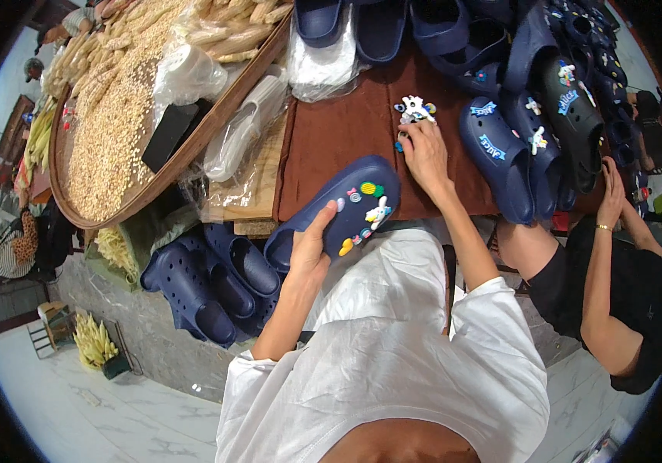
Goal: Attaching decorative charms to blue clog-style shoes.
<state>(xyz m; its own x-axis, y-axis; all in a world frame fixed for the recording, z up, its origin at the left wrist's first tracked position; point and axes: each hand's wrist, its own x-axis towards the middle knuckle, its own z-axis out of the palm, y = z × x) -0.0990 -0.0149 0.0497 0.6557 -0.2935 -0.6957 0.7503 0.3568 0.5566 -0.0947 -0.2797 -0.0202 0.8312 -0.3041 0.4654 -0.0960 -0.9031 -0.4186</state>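
Navy clog (pixel 346 212) gripped in my left hand (pixel 309 251) at frame centre; my right hand's (pixel 426 154) fingers pinch charms (pixel 414 110) on the brown surface (pixel 331 135)

Navy clog (pixel 346 212) with small coloured charms on its upper, tilted and held off the brown cloth near the table's front edge; loose pile of charms (pixel 414 110) lies on that cloth, well beyond the clog.
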